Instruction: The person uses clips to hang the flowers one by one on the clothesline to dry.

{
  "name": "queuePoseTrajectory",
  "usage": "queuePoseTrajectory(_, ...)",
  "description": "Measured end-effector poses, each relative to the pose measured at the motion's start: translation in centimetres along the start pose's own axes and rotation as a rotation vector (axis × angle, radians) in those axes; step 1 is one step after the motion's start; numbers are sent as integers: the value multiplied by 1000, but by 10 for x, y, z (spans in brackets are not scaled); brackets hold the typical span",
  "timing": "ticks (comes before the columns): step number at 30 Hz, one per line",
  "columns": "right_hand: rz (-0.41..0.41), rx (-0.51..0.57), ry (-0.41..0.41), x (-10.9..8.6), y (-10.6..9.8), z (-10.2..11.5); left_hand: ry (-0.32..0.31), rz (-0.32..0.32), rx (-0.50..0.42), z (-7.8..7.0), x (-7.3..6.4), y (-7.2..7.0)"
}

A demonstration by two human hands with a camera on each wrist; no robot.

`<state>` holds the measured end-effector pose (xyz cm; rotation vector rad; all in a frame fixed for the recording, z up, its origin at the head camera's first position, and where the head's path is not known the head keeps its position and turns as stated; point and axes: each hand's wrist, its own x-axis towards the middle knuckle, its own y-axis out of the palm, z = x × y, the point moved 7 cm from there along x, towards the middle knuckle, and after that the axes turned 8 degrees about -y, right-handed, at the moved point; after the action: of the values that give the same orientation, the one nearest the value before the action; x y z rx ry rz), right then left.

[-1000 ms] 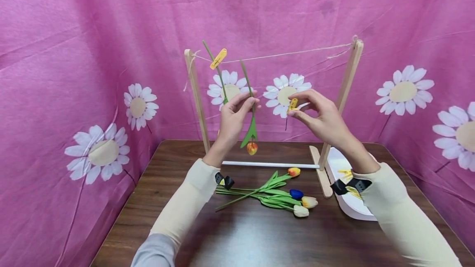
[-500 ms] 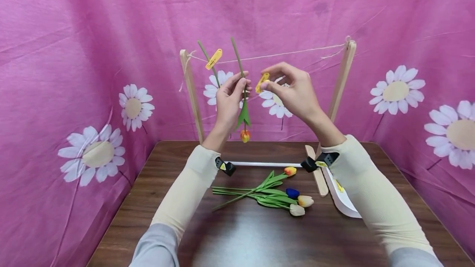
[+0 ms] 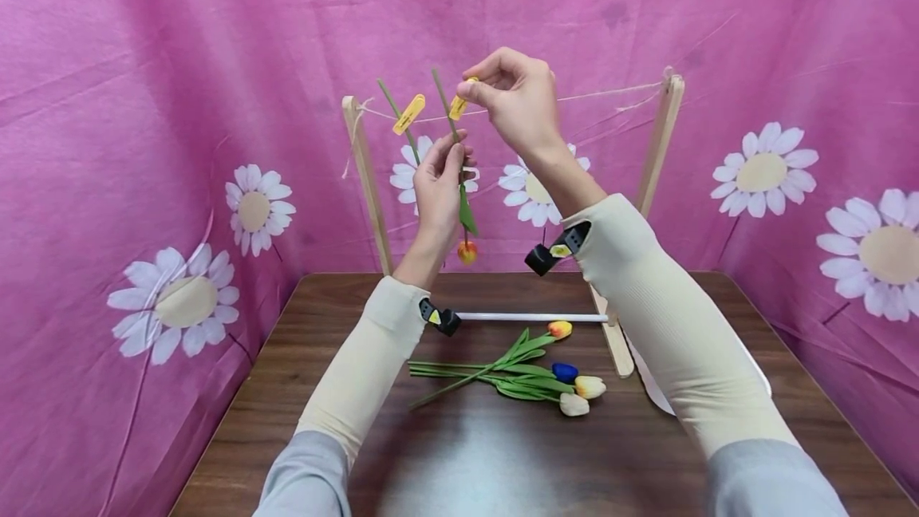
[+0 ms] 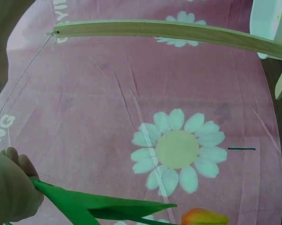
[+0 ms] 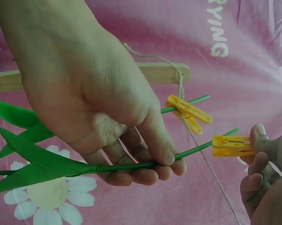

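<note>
My left hand [image 3: 438, 182] pinches the stem of an orange-yellow tulip [image 3: 467, 252] between thumb and fingers; the flower hangs head down and its stem crosses the string [image 3: 596, 93]. My right hand [image 3: 522, 102] pinches a yellow clothespin [image 3: 459, 106] by its handle end, just above the left hand. In the right wrist view this clothespin [image 5: 229, 146] has its front end at the upper stem, by the string; whether it grips them cannot be seen. Left of it, another yellow clothespin [image 3: 409, 114] clips a second stem to the string. That second flower is mostly hidden behind the left hand.
Two wooden posts [image 3: 662, 142] carry the string, with a white rod [image 3: 531, 317] low between them. On the brown table [image 3: 459, 461] lie several tulips, including a blue one [image 3: 565, 372]. A white tray [image 3: 649, 385] at right is partly covered by the right arm.
The right hand has moved left and up with the clothespin, from near the right post to the tulip's stem. The left hand has raised the tulip and shifted slightly left.
</note>
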<state>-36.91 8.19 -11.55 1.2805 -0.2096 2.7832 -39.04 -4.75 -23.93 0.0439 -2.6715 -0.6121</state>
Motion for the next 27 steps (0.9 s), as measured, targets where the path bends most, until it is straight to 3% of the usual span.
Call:
queuePoseTrajectory(11,42,-1,150,1,16,-19,-34,-29,-6,0,1,-1)
queuePoseTrajectory(18,88,60,258,-4,21,-31,-42,-29,-1,0,1,-4)
queuePoseTrajectory(27,155,46,240,-10,25,-36,-43,-24,37,2,-2,-10)
